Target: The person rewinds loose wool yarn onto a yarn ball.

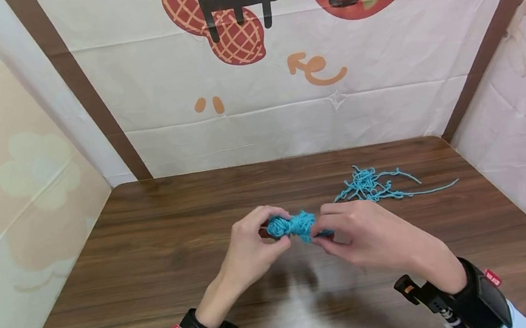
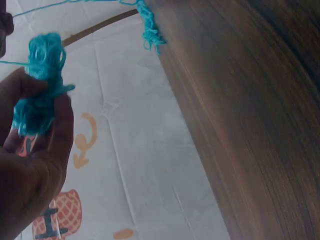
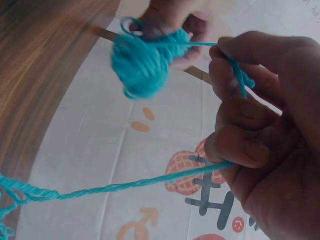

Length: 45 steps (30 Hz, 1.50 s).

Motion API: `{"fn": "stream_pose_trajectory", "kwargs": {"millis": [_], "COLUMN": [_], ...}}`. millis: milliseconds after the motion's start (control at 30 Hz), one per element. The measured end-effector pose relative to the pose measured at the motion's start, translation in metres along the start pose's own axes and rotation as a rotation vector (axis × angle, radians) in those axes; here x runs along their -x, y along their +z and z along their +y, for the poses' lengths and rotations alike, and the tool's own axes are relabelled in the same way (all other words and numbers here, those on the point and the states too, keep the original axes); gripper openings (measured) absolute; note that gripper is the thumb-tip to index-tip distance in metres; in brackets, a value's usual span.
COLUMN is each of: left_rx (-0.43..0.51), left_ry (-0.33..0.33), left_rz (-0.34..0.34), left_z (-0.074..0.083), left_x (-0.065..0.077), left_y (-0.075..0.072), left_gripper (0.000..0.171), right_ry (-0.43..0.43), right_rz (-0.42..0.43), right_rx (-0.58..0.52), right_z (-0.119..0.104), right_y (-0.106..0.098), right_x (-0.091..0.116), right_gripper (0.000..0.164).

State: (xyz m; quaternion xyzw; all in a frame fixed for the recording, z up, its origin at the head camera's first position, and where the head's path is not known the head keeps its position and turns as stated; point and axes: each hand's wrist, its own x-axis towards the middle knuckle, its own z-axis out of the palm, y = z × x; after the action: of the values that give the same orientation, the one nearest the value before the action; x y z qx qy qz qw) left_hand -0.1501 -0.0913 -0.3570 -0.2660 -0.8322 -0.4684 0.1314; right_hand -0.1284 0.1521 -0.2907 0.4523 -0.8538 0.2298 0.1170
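A small bundle of turquoise yarn (image 1: 295, 224), narrow at its middle and fuller at both ends, is held above the table. My left hand (image 1: 252, 250) grips it between thumb and fingers; the left wrist view shows them around the bundle's middle (image 2: 46, 80). Close by on the right, my right hand (image 1: 377, 233) pinches a strand of yarn (image 3: 200, 44) that runs taut from the bundle. The same strand passes through the curled fingers of that hand. From there a length of yarn (image 3: 145, 182) leads off toward the loose tangle.
A loose tangle of turquoise yarn (image 1: 369, 185) lies at the back right of the brown wooden table (image 1: 174, 284), with two tails stretching right. Behind the table hangs a white printed cloth (image 1: 259, 137), and pale cloths flank both sides.
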Motion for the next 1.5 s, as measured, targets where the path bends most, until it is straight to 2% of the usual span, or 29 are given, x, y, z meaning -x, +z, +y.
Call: {"fn": "stream_pose_trajectory", "kwargs": {"millis": [133,300,533,700,900,1067,1200,1400,1500], "left_rx": [0.031,0.083,0.112,0.129,0.176,0.197,0.209,0.229,0.233], "left_ry": [0.032,0.086,0.124,0.142,0.127,0.141,0.119,0.105,0.118], "left_rz": [-0.128,-0.216,-0.240,-0.245,-0.293,-0.325,-0.338,-0.373,-0.382], "left_z": [0.003,0.009,0.014,0.015,0.016,0.017,0.020,0.021,0.021], "left_x": [0.003,0.006,0.012,0.015,0.018,0.020,0.021,0.023,0.024], "left_y": [0.002,0.003,0.003,0.003,0.003,0.002,0.001,-0.001,-0.001], "left_gripper": [0.033,0.035,0.036,0.037,0.037,0.036,0.037,0.037,0.037], "right_ry": [-0.006,-0.049,-0.074,-0.051,-0.014,-0.015,-0.012,-0.005,0.003], "right_rz": [0.063,0.139,0.217,0.250,0.255,0.274,0.285,0.334,0.354], "right_rx": [0.043,0.069,0.040,0.048,0.071,0.072,0.073,0.096,0.104], "right_z": [0.004,0.014,0.033,0.044,0.052,0.059,0.063,0.072,0.078], "right_y": [-0.002,-0.003,-0.001,-0.001,0.000,-0.002,-0.004,-0.006,-0.008], "right_x": [-0.002,-0.004,-0.004,-0.002,-0.001,-0.001,-0.001,0.001,0.002], "right_gripper": [0.016,0.019,0.021,0.020,0.020,0.021,0.021,0.022,0.022]}}
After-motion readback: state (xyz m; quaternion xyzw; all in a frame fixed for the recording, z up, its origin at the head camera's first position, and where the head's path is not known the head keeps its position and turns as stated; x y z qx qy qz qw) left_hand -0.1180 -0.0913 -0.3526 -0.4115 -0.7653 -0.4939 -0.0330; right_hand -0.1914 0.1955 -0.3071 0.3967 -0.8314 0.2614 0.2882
